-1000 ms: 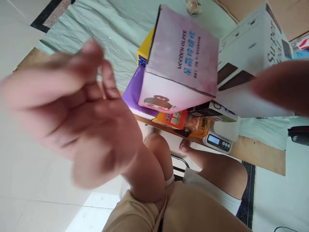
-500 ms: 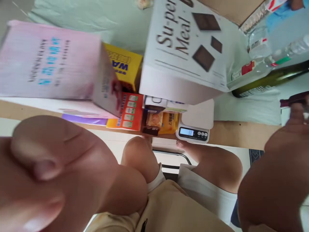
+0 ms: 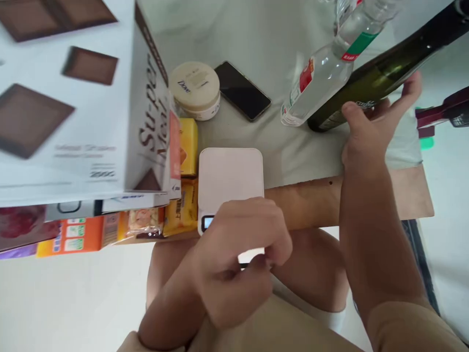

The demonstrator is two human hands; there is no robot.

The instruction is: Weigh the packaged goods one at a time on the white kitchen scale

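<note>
The right hand (image 3: 370,129) reaches to the dark green bottle (image 3: 384,76) lying on the table (image 3: 366,195), thumb and spread fingers cupping its lower end, not clamped shut. A clear bottle (image 3: 322,80) lies just beside it. The left hand (image 3: 238,254) is loosely curled over the near edge of the white scale (image 3: 230,178), its fingertips pinched on the scale's front edge. A big white box (image 3: 73,107) stands to the left
</note>
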